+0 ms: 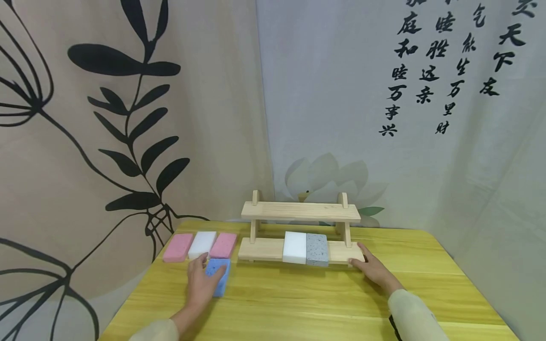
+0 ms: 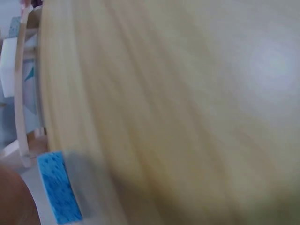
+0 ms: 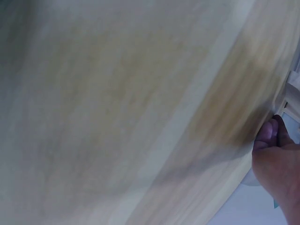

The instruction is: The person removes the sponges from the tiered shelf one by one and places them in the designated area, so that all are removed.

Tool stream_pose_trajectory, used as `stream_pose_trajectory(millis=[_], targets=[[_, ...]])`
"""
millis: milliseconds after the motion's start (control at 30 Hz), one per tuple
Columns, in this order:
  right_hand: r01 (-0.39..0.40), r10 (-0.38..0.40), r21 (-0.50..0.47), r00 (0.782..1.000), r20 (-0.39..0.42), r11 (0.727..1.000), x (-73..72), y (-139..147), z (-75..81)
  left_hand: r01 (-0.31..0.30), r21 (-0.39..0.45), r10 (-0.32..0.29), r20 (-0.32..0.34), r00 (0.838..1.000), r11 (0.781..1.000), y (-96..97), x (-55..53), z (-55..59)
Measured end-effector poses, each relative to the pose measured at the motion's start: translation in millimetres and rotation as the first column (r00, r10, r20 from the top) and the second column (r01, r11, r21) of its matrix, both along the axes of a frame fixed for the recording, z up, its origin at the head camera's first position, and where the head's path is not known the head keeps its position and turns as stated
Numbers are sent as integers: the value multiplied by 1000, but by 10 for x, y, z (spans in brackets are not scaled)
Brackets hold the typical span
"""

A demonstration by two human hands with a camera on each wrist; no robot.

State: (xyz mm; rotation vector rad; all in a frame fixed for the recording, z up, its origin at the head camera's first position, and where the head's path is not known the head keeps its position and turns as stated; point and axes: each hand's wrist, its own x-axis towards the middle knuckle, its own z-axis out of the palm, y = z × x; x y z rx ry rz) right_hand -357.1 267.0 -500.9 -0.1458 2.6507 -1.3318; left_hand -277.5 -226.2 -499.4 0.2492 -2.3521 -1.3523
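My left hand [image 1: 202, 279] is over a blue sponge [image 1: 222, 284] lying flat on the table, thumb and fingers spread apart above its upper part. In the left wrist view the blue sponge [image 2: 60, 187] shows its long side, close to part of the hand [image 2: 16, 199]. At the right end of a two-tier wooden shelf [image 1: 264, 248], my right hand [image 1: 375, 270] grips the lower board, thumb at the front and fingers behind. On that board a white sponge [image 1: 295, 247] and a grey speckled sponge [image 1: 317, 250] sit side by side, jutting slightly past the front edge.
Behind the blue sponge lie a pink sponge [image 1: 177, 247], a white sponge [image 1: 202, 244] and another pink sponge [image 1: 223, 245] in a row. The shelf's upper board [image 1: 298, 210] bears nothing. Printed curtains [image 1: 222, 118] hang behind the wooden table [image 1: 298, 308].
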Motion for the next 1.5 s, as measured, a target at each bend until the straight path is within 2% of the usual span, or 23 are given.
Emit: stream_pose_trajectory(millis=[267, 500, 667, 833, 1033, 1200, 1333, 1500], targets=[[5, -5, 12, 1000, -5, 1000, -20, 1, -15, 70, 97, -68, -25, 997, 993, 259, -123, 65], [9, -9, 23, 1000, -17, 1000, -20, -13, 4, 63, 125, -52, -86, 995, 990, 528, -241, 71], [7, -6, 17, 999, -41, 1000, -11, -56, 21, 57, 152, -40, -113, 993, 987, 710, -232, 68], [19, -19, 9, 1000, -22, 1000, -19, -58, 20, 89, 215, -67, -110, 992, 972, 965, -211, 53], [23, -22, 17, 1000, -18, 1000, 10, -28, -20, 101, 245, -76, -111, 991, 964, 1334, -225, -66], [36, -36, 33, 999, 2, 999, 41, -9, -116, 75, 231, -54, -98, 994, 970, 1587, -210, -148], [41, -41, 20, 999, 4, 999, 31, -14, -126, 61, 184, -38, -127, 991, 981, 1724, -251, -103], [39, -39, 17, 999, -4, 999, -1, -27, -54, 52, 149, -31, -139, 990, 988, 1864, -343, -32]])
